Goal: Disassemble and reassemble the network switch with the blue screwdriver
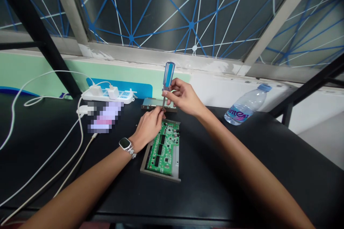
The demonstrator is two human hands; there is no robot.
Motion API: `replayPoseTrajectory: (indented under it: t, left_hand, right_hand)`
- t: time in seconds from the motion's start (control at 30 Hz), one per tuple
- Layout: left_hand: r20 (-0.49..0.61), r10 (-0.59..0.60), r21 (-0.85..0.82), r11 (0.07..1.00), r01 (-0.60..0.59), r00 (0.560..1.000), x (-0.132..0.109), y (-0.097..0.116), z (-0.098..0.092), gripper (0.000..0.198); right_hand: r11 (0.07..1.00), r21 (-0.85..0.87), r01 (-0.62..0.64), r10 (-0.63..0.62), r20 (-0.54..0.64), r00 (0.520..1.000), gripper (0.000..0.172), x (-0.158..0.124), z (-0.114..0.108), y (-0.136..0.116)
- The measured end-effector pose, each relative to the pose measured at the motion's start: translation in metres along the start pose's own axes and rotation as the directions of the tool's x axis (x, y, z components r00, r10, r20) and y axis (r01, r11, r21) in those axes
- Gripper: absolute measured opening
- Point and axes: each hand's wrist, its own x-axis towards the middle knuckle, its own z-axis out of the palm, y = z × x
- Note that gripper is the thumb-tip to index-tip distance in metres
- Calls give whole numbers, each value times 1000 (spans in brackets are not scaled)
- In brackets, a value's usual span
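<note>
My right hand (185,96) is closed on a screwdriver (168,75) with a clear and blue handle, gripping it low on the handle. The screwdriver stands nearly upright, its shaft pointing down toward the fingertips of my left hand (150,125). Those fingers are pinched together around the shaft's lower end; whatever they hold is hidden. Below them lies a green circuit board (168,146) with black chips, set in an open grey metal case (161,177). The left hand covers the case's upper left corner. Just behind is a flat metal piece (150,103), partly hidden by the hands.
A clear water bottle (242,109) with a blue cap stands tilted-looking at the right. To the left, a white power strip (126,96) holds plugs, near a blurred-out phone (106,118). White cables (80,128) cross the black table (215,179). A wall and window close off the back.
</note>
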Motion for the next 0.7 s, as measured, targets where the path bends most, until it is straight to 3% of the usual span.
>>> replayPoseTrajectory:
  t: [0.17, 0.37, 0.53, 0.7]
  left_hand:
    - [7, -6, 168, 986, 5, 1000, 0, 6, -2, 19]
    - [40, 7, 171, 985, -14, 999, 1, 0, -4, 18]
    - [144, 21, 244, 968, -56, 989, 0, -9, -5, 26]
    - [186, 28, 354, 930, -94, 982, 0, -8, -12, 26]
  right_hand:
    - [996, 78, -44, 40, 54, 998, 34, -3, 4, -5]
    - [994, 106, -33, 31, 15, 999, 41, -2, 8, -2]
    - [993, 116, 37, -30, -64, 997, 32, -1, 5, -5]
    - [980, 184, 75, -41, -182, 982, 36, -2, 1, -8]
